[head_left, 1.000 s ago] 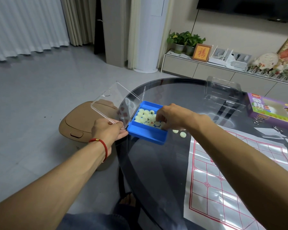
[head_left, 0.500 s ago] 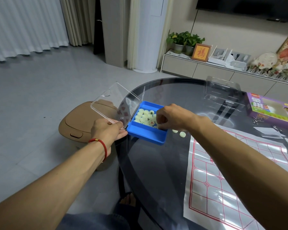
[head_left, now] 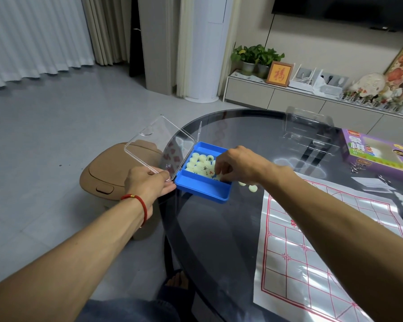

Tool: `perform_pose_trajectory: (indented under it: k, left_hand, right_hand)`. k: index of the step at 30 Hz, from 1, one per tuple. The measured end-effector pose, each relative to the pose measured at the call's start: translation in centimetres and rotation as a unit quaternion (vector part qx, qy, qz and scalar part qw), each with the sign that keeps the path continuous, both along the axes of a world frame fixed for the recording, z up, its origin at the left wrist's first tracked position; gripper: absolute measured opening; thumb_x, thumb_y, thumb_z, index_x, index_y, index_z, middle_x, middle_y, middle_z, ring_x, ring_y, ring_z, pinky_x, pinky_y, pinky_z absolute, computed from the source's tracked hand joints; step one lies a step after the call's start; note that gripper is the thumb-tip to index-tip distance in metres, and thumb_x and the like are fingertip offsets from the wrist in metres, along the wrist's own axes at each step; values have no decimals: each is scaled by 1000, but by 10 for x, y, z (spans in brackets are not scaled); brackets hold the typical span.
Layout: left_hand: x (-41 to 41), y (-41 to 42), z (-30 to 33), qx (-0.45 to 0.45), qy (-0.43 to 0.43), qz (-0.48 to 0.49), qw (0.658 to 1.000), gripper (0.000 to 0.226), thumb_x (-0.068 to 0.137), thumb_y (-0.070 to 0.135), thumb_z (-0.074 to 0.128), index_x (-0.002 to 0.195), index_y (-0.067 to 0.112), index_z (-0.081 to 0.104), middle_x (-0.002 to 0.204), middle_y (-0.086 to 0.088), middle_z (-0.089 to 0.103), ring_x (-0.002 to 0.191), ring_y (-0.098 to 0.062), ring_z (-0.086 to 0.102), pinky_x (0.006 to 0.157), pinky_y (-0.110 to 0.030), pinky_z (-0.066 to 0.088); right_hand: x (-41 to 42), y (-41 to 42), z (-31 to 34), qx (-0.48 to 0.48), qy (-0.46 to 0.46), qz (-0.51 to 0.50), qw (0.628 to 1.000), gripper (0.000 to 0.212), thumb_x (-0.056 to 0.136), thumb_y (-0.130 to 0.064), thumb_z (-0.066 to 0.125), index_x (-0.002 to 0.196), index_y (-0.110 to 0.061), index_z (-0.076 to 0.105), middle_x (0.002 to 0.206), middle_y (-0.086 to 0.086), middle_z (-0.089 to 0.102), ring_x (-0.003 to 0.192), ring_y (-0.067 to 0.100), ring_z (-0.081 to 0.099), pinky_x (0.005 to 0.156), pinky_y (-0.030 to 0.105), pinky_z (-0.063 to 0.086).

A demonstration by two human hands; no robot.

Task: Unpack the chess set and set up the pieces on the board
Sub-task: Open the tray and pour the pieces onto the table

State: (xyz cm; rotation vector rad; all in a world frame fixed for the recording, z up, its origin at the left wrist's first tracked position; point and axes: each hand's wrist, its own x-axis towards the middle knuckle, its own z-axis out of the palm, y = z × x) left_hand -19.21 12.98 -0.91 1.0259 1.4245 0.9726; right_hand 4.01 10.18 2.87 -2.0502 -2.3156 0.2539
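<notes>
Clear plastic, the hinged lid [head_left: 159,148] of the chess case stands swung open to the left, past the rim of the round dark glass table [head_left: 219,228], and the left hand [head_left: 149,185] pinches its near corner between thumb and fingers, probably to keep the lid tipped back and the case from sliding while the other hand digs inside. Just right of that grip sits the shallow blue plastic tray [head_left: 204,192], near the table's edge, with its middle compartment holding the heap of pale round chess discs [head_left: 201,165], a few showing red or black characters. The right hand [head_left: 239,165] reaches into that heap from the right with fingers curled down among the discs; it looks to be gathering some, though whether any disc is actually held cannot be told, since the fingertips are hidden. Two loose pale discs [head_left: 252,187] lie on the glass just beyond the tray's right side, apparently a staging spot between tray and board. Further right the glossy white sheet board with red grid lines [head_left: 312,240] lies flat and bears no pieces, so setting up has not begun. At the far right rests the purple cardboard game box [head_left: 377,154].
</notes>
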Motion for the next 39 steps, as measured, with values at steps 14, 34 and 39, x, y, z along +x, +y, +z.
perform_pose_trajectory:
  k: [14,34,39]
  left_hand:
    - [-3,-2,3,-7,-26,-2,1000,5,92,1,68,97,1,69,89,-15,74,69,-18,76,62,-26,62]
    - [-5,-4,3,-3,-17,6,1000,4,91,-2,67,93,0,69,88,-17,73,76,-21,75,71,-33,64]
    - [-6,-5,3,-1,-15,6,1000,4,91,-2,67,93,0,69,89,-18,72,77,-22,75,69,-32,64]
  right_hand:
    - [80,11,17,107,72,-212,969,22,80,-15,82,100,-18,77,98,2,76,85,17,70,84,32,60]
    - [0,13,-8,87,-94,-83,988,12,92,-27,64,99,-23,73,96,1,72,84,26,66,70,34,49]
    - [-8,11,-22,111,-101,-119,981,15,93,-25,62,103,-22,73,98,4,73,87,28,65,71,34,47]
